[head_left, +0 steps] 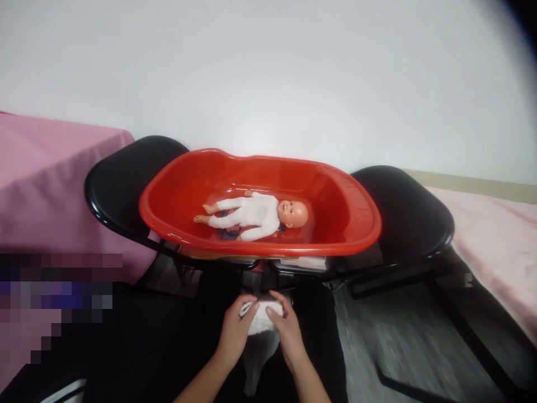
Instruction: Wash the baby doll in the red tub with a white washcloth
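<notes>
Between my hands, low over my lap, is a folded white cloth (262, 320). My left hand (237, 324) pinches its left side, thumb on top and fingers behind. On the opposite side my right hand (288, 323) grips the cloth the same way. Beyond them stands a red baby bathtub (335, 246). A baby doll (260, 211) in a white suit lies on its back in the tub, head to the right and feet to the left. Both hands are apart from the doll and the tub.
The tub bridges two black chairs, one at left (117, 184) and one at right (406, 218). A pink-covered surface (62, 162) is at far left, a pale pink one (499, 240) at far right. Dark items show beneath the doll. A white wall (268, 84) rises behind.
</notes>
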